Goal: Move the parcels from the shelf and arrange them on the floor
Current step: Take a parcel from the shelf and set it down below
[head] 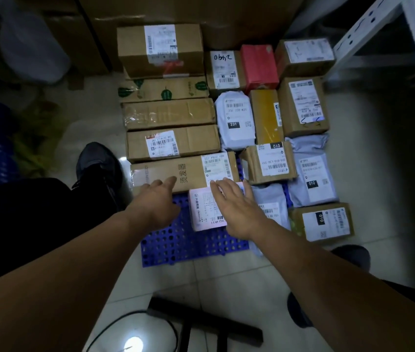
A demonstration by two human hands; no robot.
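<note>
The parcels lie in tight rows across the middle of the frame, some on a blue perforated mat (pixel 175 242) and some reaching back toward big cartons at the top. At centre left is a column of 5 brown boxes, and the nearest of them is the long carton (pixel 173 174).

The left hand (pixel 156 201) reaches forward with fingers straight, their tips at the near edge of that carton, holding nothing. The right hand (pixel 236 207) lies spread and flat on the pink-and-white parcel (pixel 201 212), gripping nothing, with its fingertips reaching the long carton's label. This looks like squaring up the newest parcel against the row.

Several things could go wrong:
- **Column knocked askew:** a hard push from either hand could shove the long carton into the box behind it.
- **Parcel skidding:** the pink-and-white parcel sits on a slick mat, and flat-palm pressure could send it sideways rather than seat it.
- **Bag dragged:** the grey poly bag (pixel 272 201) lies just beside the right wrist, and the forearm could pull it out of line.
- **Tripping:** a cable (pixel 115 323) and a dark bar (pixel 201 318) lie on the tiles at the bottom of the frame, near the feet.

The white shelf frame (pixel 369 29) stands at the upper right.
</note>
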